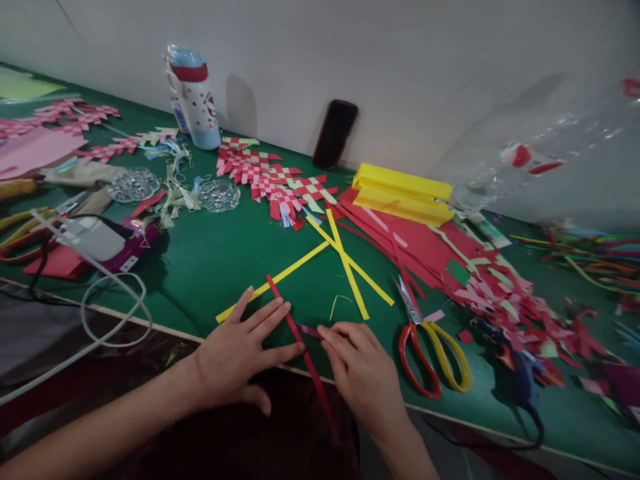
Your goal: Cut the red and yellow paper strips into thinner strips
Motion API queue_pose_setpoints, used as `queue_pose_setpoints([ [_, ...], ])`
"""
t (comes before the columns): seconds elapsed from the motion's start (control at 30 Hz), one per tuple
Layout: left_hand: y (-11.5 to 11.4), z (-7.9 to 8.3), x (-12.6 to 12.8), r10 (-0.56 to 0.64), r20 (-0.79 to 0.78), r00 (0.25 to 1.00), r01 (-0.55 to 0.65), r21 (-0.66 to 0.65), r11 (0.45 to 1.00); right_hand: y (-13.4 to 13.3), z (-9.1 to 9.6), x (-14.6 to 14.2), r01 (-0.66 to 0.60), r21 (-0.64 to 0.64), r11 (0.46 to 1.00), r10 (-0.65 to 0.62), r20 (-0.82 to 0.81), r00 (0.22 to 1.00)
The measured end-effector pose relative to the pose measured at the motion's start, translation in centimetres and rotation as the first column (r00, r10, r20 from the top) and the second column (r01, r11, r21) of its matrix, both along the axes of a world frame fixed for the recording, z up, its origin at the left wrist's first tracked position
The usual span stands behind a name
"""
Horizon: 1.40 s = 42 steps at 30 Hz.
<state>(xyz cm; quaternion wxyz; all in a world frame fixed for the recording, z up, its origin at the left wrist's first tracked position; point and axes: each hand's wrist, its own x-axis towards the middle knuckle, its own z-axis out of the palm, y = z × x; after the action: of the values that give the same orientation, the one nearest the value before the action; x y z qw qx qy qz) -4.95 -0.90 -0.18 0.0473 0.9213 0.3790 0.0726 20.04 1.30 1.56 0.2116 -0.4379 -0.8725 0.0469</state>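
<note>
My left hand [245,350] lies spread and flat at the table's front edge, its fingertips on a red paper strip [313,373]. This strip slants off the front edge towards my lap. One yellow paper strip [295,266] runs from beside the left fingers up to two crossed yellow strips [341,251]. My right hand [363,367] is closed in a pinch on a thin purple piece [309,331], whose tip is close to the red strip; its exact kind is unclear. Right of that hand lie scissors [411,308] with one red and one yellow handle, blades apart.
Woven red, pink and green paper pieces [260,175] lie at the back, near a bottle [200,100] and a leaning phone [336,133]. Folded yellow paper [403,193], paper scraps [530,303] and a glue gun [523,380] are right. A white cable [113,275] loops over the left edge.
</note>
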Motion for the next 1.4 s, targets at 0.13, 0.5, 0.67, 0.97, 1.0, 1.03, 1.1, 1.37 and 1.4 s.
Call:
queue_pose_setpoints([
  [0.13,-0.7,0.2,0.6,0.012,-0.001,1.0,-0.012,0.0,1.0,-0.5,0.2,0.2,-0.018,0.0,1.0,0.018,0.014,1.0],
  [0.5,0.6,0.3,-0.9,-0.007,0.026,1.0,0.007,-0.018,1.0,-0.8,0.1,0.3,-0.022,-0.015,1.0,0.022,0.026,0.999],
  [0.67,0.7,0.0,-1.0,-0.012,0.045,0.999,0.013,-0.018,1.0,-0.8,0.0,0.1,-0.015,-0.003,1.0,0.015,0.03,0.999],
  [0.97,0.6,-0.1,-1.0,-0.012,0.041,0.999,0.012,-0.006,1.0,-0.5,-0.1,0.0,-0.015,-0.013,1.0,0.015,0.019,1.0],
  [1.0,0.6,-0.1,-1.0,-0.011,0.041,0.999,0.011,-0.005,1.0,-0.5,-0.1,0.0,-0.017,-0.019,1.0,0.018,0.018,1.0],
  [1.03,0.6,-0.1,-1.0,-0.012,0.041,0.999,0.012,-0.004,1.0,-0.5,-0.1,-0.1,-0.019,-0.023,1.0,0.02,0.015,1.0],
  [1.1,0.6,-0.1,-1.0,-0.012,0.038,0.999,0.013,-0.008,1.0,-0.4,-0.1,-0.2,-0.02,-0.015,1.0,0.021,0.008,1.0],
  [1.37,0.7,0.0,-0.9,-0.014,0.035,0.999,0.013,0.013,1.0,-0.1,0.1,-0.4,-0.028,-0.025,0.999,0.029,0.013,1.0],
  [1.4,0.6,0.0,-0.9,-0.013,0.036,0.999,0.013,0.017,1.0,-0.1,0.1,-0.4,-0.032,-0.027,0.999,0.033,0.01,0.999],
])
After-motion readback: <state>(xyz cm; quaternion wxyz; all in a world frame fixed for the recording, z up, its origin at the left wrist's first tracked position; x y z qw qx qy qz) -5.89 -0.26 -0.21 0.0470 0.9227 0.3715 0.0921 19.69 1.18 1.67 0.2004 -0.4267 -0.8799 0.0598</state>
